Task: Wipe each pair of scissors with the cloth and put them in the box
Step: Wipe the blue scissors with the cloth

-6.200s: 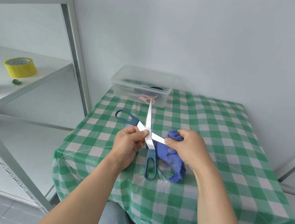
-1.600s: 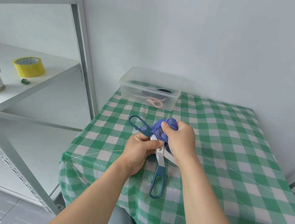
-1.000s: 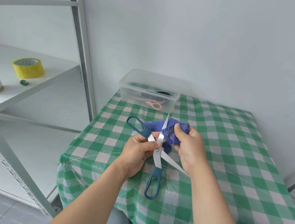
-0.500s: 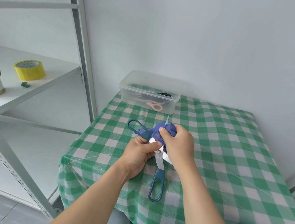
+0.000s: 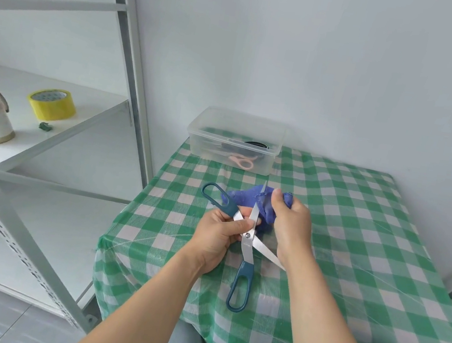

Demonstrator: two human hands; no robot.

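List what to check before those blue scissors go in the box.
1. Grip: left hand holds scissors near the pivot: ok.
2. Cloth in right hand, against the upper blade: ok.
3. Blades closed for stowing: not ok, spread wide.
4. Both blades wiped: cannot tell.
5. Box open, no lid on it: ok.
6. Room in box beside pink scissors: cannot tell.

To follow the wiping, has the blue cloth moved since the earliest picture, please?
Yes: the blue cloth has moved forward, nearer the clear box.
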